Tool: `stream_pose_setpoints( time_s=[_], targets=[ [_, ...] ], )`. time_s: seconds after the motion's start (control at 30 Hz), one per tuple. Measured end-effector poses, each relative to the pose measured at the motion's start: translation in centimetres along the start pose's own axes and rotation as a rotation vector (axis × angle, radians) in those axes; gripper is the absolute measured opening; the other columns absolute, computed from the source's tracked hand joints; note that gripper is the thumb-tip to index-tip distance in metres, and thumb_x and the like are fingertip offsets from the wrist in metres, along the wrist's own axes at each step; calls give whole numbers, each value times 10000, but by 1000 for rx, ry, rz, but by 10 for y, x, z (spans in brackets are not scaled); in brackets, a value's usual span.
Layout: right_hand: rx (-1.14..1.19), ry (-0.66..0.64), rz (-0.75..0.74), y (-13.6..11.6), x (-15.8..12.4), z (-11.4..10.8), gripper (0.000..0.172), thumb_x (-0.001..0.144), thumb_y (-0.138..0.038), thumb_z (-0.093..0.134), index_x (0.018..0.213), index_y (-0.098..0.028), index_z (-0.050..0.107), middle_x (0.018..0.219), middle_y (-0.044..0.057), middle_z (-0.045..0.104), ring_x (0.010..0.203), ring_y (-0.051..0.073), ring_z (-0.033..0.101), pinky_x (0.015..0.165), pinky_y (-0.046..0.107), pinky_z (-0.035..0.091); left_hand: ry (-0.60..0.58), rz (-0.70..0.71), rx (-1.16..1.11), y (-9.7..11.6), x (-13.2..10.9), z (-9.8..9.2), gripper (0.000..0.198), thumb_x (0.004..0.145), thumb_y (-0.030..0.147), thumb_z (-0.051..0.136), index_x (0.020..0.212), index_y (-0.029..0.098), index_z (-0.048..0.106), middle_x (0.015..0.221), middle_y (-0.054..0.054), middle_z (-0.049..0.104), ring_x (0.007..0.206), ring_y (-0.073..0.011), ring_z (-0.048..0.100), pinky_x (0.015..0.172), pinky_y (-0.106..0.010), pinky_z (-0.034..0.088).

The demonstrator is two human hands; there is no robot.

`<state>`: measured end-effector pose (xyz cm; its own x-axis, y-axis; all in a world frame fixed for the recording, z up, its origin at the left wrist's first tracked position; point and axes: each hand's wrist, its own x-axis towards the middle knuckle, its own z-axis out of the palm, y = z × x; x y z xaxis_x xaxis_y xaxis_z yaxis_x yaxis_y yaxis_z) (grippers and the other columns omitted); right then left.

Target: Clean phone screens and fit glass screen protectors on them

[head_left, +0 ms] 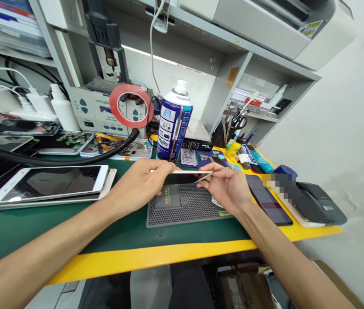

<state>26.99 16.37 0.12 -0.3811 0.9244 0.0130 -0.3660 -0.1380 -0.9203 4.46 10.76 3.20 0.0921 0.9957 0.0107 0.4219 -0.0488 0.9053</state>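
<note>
A phone point(186, 172), seen almost edge-on with its pale rim up and dark face below, is held above a grey honeycomb mat point(197, 206). My left hand point(141, 182) closes round its left end, thumb along the rim. At the right end, my right hand point(228, 184) has its fingers pinched together by the phone's corner. A thin pale strip point(203, 178) slants from these fingertips against the dark face; its kind is unclear. Part of the phone is hidden behind my fingers.
Behind my hands stands a blue spray can point(173, 124). Left lie a white phone point(49, 182) and a black hose point(104, 156); red tape point(114, 107) hangs on a control station point(94, 111). A dark tablet-like device point(270, 199) lies right, near the yellow table edge point(156, 253).
</note>
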Motion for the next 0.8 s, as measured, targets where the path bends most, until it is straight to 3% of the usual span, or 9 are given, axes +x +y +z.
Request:
stream_pose_setpoints(
  time_s=[0.27, 0.53, 0.8],
  targets=[
    [5, 9, -3, 0, 0, 0, 299, 725, -84, 484, 773, -127, 776, 888, 105, 640, 767, 232, 586, 708, 396, 526, -13, -12, -3, -1, 0, 0, 448, 911, 486, 409, 973, 258, 789, 931, -6, 755, 856, -252, 668, 636, -268, 527],
    [7, 13, -8, 0, 0, 1, 287, 713, -85, 494, 759, -133, 772, 881, 101, 636, 766, 232, 582, 704, 399, 523, -8, 9, 17, -2, 0, 0, 457, 914, 474, 409, 1016, 247, 793, 916, -11, 756, 782, -232, 661, 627, -263, 525],
    [0, 17, -9, -1, 0, 2, 277, 698, -89, 498, 743, -137, 767, 872, 99, 642, 748, 227, 578, 704, 400, 522, -26, 15, 0, -3, 1, -1, 453, 925, 479, 409, 985, 237, 787, 904, -22, 742, 832, -234, 659, 618, -253, 528]
  ],
)
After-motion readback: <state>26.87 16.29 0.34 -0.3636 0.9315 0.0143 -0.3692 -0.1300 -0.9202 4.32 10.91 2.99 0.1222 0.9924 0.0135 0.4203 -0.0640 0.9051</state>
